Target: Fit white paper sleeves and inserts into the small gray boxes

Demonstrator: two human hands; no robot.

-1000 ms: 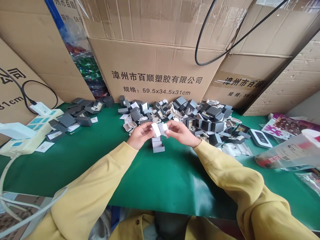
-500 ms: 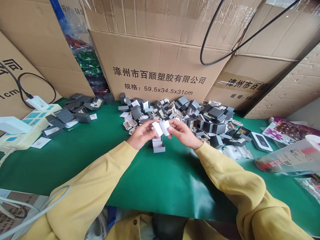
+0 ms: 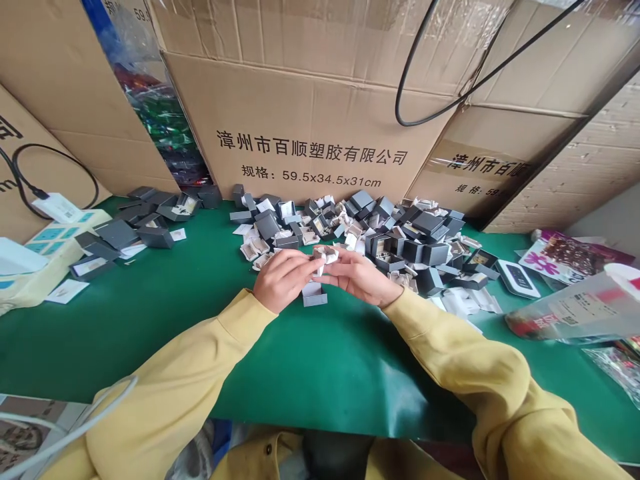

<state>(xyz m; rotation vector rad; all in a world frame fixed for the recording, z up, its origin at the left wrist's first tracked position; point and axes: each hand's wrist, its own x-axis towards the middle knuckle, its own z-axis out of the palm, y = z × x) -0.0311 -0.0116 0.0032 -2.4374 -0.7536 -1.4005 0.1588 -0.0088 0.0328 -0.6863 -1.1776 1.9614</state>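
Between my left hand (image 3: 285,277) and my right hand (image 3: 361,275) is a small white folded insert (image 3: 326,255), gripped by the fingers of both. Both hands are closed on it, and the fingertips nearly meet around it. Just below the fingers an open grey box (image 3: 315,295) rests on the green table (image 3: 310,373), its upper part hidden by the hands. Behind the hands lies a heap of small dark grey boxes (image 3: 429,225) mixed with pale inserts (image 3: 255,248).
More dark boxes (image 3: 117,233) lie at the left, beside a power strip (image 3: 55,250). At the right are a white device (image 3: 518,279), a snack packet (image 3: 565,257) and a plastic cup (image 3: 575,310) on its side. Large cardboard cartons (image 3: 300,100) stand behind.
The white insert has been turned and pressed together between the fingers, its pale inner side now facing up. My hands are closer together, and the view has shifted slightly.
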